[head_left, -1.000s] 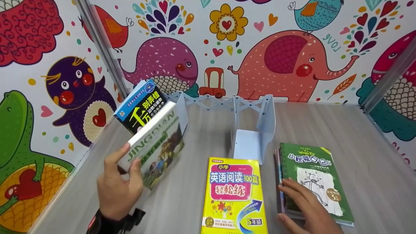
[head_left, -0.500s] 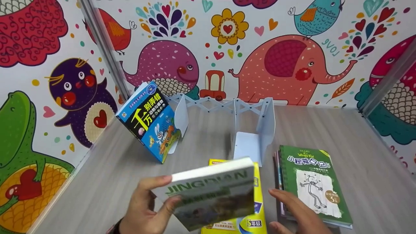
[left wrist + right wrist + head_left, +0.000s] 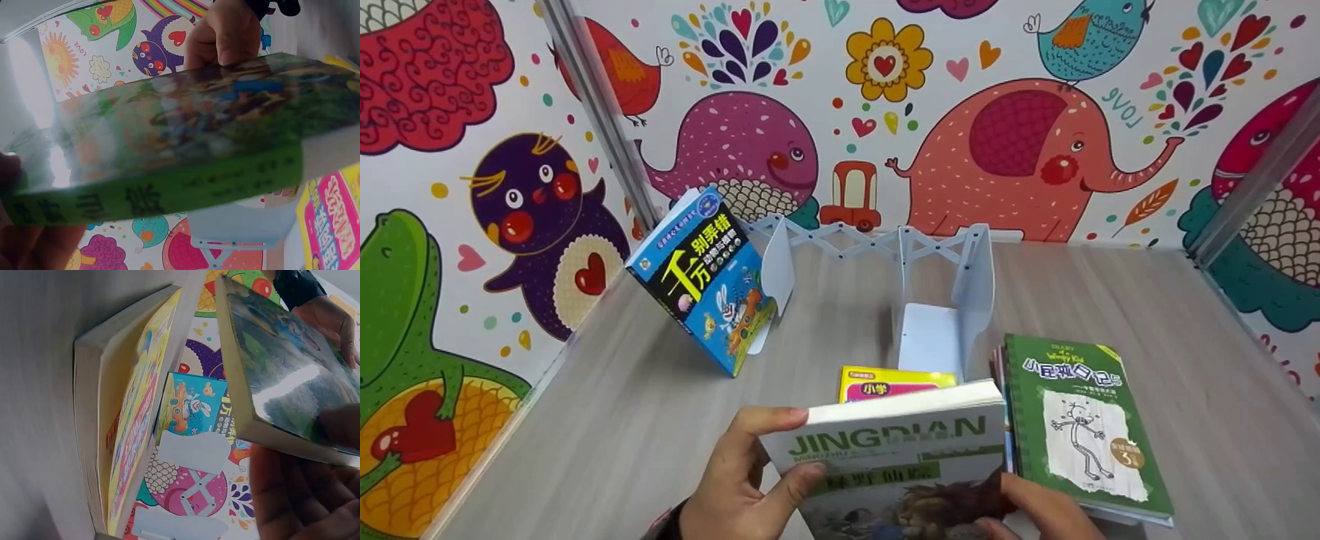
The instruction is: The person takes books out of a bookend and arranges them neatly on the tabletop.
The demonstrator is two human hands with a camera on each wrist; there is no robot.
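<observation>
Both hands hold a paperback book (image 3: 900, 457) with "JINGDIAN" on its pale cover and a lion picture, raised over the near part of the table. My left hand (image 3: 750, 472) pinches its upper left corner, thumb on the cover. At the right edge, my right hand (image 3: 1042, 510) grips it; its thumb lies on the cover in the right wrist view, fingers (image 3: 281, 495) behind. The green spine (image 3: 157, 194) faces the left wrist camera. Beneath the raised book a yellow book (image 3: 900, 379) lies on the table, mostly hidden in the head view.
A pale blue expanding bookend (image 3: 930, 337) stands at the back, its lattice stretched between side panels. Against its left end leans a blue and black book (image 3: 720, 292). To the right lies a stack topped by a green book (image 3: 1080, 420). Patterned walls (image 3: 945, 45) enclose the table.
My left hand has carried the paperback from beside the blue book rightward and nearer, over the yellow book. My right hand has left the green book's stack and taken the paperback's right edge.
</observation>
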